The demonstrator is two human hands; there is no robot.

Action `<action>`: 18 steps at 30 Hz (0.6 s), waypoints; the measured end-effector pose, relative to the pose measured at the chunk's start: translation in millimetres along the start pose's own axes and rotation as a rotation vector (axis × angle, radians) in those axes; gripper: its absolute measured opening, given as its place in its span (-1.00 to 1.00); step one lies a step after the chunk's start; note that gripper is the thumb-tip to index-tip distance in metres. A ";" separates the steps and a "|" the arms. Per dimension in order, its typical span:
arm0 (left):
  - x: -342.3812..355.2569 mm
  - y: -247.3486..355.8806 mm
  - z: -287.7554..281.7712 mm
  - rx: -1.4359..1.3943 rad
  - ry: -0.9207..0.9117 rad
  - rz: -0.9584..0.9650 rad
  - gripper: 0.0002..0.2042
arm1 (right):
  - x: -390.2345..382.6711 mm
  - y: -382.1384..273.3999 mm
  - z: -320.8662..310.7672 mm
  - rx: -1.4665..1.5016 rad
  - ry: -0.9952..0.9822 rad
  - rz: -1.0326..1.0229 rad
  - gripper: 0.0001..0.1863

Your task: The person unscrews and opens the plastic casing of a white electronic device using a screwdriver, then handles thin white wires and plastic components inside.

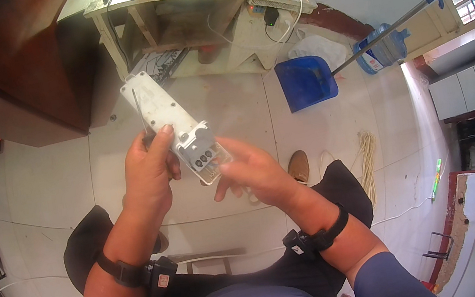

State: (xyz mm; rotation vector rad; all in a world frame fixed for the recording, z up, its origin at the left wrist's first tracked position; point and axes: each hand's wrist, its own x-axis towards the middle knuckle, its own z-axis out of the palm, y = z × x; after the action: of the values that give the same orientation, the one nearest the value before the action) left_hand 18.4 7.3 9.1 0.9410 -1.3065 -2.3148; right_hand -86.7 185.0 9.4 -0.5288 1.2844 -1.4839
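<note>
My left hand (152, 162) grips a long white plastic casing (159, 102) near its middle, thumb on top. A thin dark item (136, 102) runs along its left edge; I cannot make out what it is. The casing's near end has a clear-covered compartment (193, 149) with several dark round fittings (202, 159) in a row. My right hand (244, 169) is at that end, fingertips touching or very close to the compartment, lower fingers loosely curled and apart. Its fingertips are blurred, so whether they pinch anything is unclear.
Ahead stands a cluttered white desk (103, 5) with cables, beside a brown cabinet (25, 101). A blue dustpan (304, 79) and water jug (382, 52) are at right. Coiled cable (368, 165) and a brown shoe (298, 165) lie on the tiled floor (97, 164).
</note>
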 end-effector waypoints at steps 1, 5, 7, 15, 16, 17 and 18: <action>0.2 0.4 0.1 0.006 -0.003 0.003 -0.77 | 0.5 0.3 -0.9 0.014 -0.011 0.007 -0.39; -0.4 1.6 0.5 0.020 -0.012 -0.003 -0.77 | -0.3 -0.5 -2.7 0.047 -0.044 0.000 -0.39; -1.0 1.9 1.1 0.022 -0.008 0.003 -0.77 | -1.1 -2.0 -2.3 0.039 -0.044 -0.001 -0.40; -1.5 1.2 0.3 0.026 -0.011 0.003 -0.77 | -1.0 -4.9 -0.3 0.010 -0.049 0.006 -0.40; -1.8 1.4 0.7 0.026 -0.010 0.006 -0.77 | -1.2 -4.4 -0.2 0.015 -0.043 0.012 -0.40; -1.4 1.3 0.6 0.027 -0.010 0.006 -0.77 | -1.0 -4.3 -0.2 0.019 -0.038 0.018 -0.39; -0.8 1.0 0.1 0.030 -0.012 0.009 -0.76 | -0.9 -4.2 -0.5 0.019 -0.038 0.018 -0.39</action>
State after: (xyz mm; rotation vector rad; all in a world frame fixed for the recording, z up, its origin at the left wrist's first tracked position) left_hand 18.9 7.3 10.3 0.9300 -1.3508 -2.3030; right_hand -88.6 185.4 13.3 -0.5290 1.2412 -1.4634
